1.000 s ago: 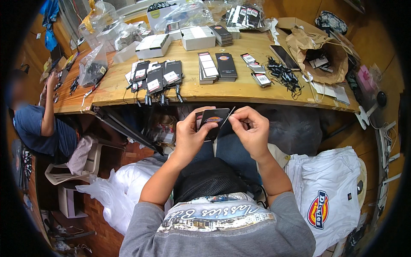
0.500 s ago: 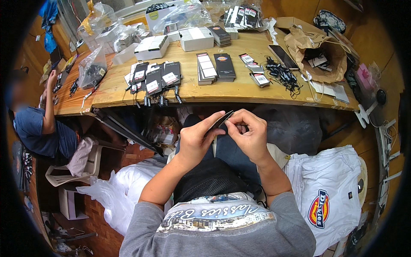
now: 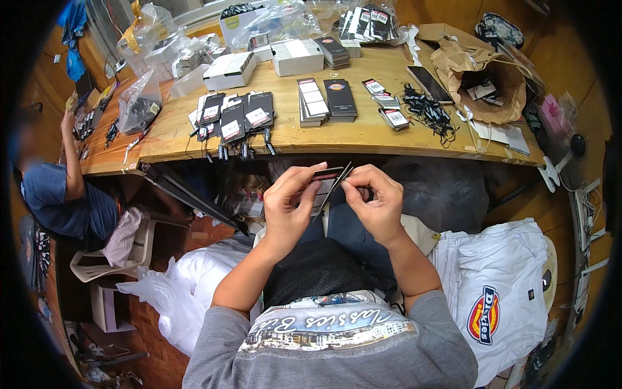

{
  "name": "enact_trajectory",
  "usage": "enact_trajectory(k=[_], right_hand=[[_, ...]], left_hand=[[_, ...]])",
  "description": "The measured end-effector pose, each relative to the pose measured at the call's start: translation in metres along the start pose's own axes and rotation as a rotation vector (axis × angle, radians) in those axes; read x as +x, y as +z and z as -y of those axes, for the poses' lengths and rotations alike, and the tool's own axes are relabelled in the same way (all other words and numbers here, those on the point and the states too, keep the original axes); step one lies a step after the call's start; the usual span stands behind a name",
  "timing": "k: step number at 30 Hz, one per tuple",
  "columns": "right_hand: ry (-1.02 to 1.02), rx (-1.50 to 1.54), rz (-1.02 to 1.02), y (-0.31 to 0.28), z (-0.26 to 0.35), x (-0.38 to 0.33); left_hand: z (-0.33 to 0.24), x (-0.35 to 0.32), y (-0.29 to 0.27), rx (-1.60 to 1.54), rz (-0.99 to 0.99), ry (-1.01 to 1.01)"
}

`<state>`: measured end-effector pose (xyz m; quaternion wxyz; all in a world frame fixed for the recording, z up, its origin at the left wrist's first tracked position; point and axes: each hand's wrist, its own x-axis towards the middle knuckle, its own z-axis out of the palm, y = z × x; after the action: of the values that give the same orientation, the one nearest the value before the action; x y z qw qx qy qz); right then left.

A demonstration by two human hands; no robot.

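Observation:
My hands are raised over my lap, just short of the table's front edge. Between the thumb and fingers of my left hand (image 3: 289,202) is a small hang tag (image 3: 326,176) with a reddish stripe. My right hand (image 3: 377,202) pinches the upper end of a dark card tag (image 3: 333,188), seen nearly edge-on and slanting down to the left. The two tags lie close together; whether a string joins them is too small to tell. On the table ahead stand a stack of black tags (image 3: 341,104) and a stack of white-faced tags (image 3: 312,104).
Strung black tags (image 3: 246,120) overhang the table edge at left. Small barcode tags (image 3: 392,118), a heap of black strings (image 3: 427,110), a phone (image 3: 429,85) and an open paper bag (image 3: 447,65) lie right. White shirts (image 3: 492,285) are at my right; a person (image 3: 65,194) sits left.
My hands have drawn slightly apart, with the left shifting left. The tags, pressed together before, now spread, showing the reddish-striped one. The person at left has raised an arm.

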<state>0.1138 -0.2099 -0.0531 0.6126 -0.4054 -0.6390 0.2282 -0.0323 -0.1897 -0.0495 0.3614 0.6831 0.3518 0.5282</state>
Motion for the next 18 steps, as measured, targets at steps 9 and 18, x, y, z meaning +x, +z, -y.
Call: enact_trajectory(k=[9,18], right_hand=[[-0.155,-0.110,0.004,0.002,0.004,0.001],[-0.110,-0.071,0.064,0.001,0.006,0.001]], left_hand=[[-0.002,0.002,0.001,0.162,0.031,0.360],[-0.007,0.011,-0.019,0.091,0.290,0.363]])
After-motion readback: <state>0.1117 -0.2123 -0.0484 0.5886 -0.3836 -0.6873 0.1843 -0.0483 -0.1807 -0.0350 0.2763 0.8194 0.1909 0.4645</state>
